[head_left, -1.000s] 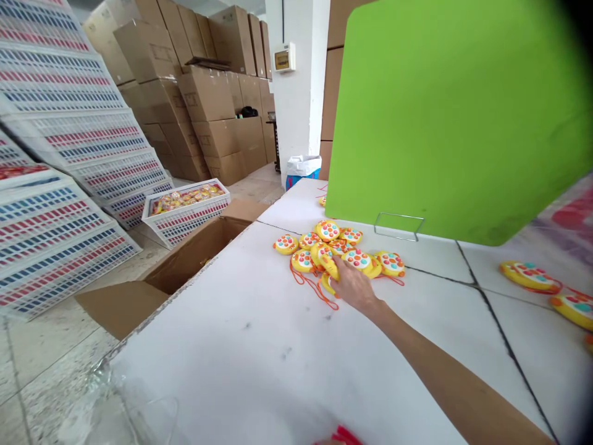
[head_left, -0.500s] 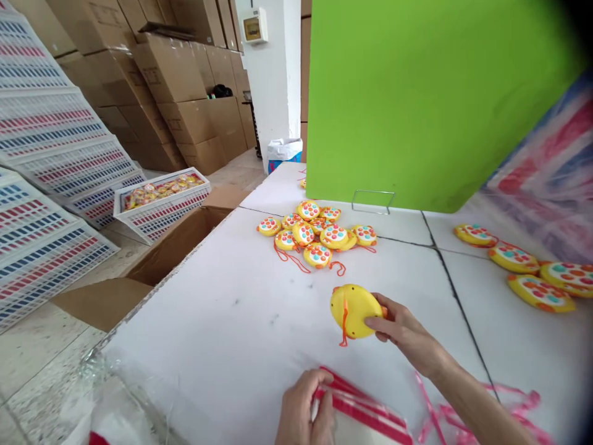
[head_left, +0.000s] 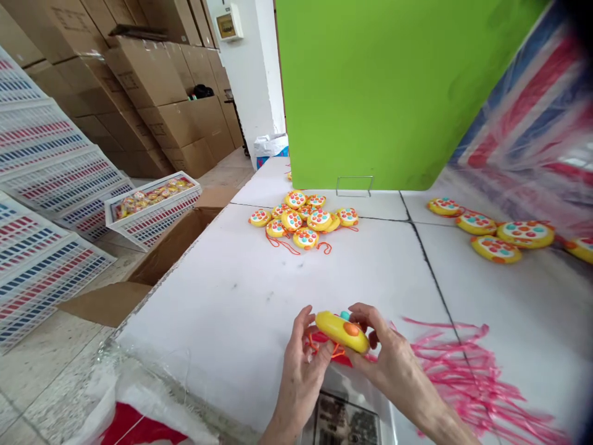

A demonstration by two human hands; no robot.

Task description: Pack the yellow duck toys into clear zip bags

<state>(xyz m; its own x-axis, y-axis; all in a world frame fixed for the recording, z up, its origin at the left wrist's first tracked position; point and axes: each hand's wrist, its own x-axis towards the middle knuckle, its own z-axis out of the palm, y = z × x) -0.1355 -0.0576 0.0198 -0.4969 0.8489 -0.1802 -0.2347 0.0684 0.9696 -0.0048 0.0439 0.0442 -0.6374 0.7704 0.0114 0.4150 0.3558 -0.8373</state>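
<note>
Both hands are close together over the near part of the table, around a yellow toy [head_left: 340, 329] with orange spots, tilted on edge. My right hand [head_left: 393, 352] grips its right end between thumb and fingers. At the other end, my left hand [head_left: 303, 361] has its thumb and curled fingers around the edge and the toy's orange cord [head_left: 337, 352]. Red material shows just below the toy, partly hidden by the fingers. Under the hands lies a clear plastic container [head_left: 386, 408] with a dark rectangular picture or item in it.
A pile of yellow toys [head_left: 306, 238] with coloured dots lies mid-table; several more toys [head_left: 495, 248] are at the right. Pink plastic strips [head_left: 472, 377] spread beside my right arm. A green board [head_left: 370, 93] stands behind. An open carton [head_left: 171, 247] and white baskets [head_left: 157, 216] flank the table's left.
My right hand has brought the yellow toy down and left to my left hand and turned it on edge. The red strips in my left hand are now mostly hidden. The view has shifted right.
</note>
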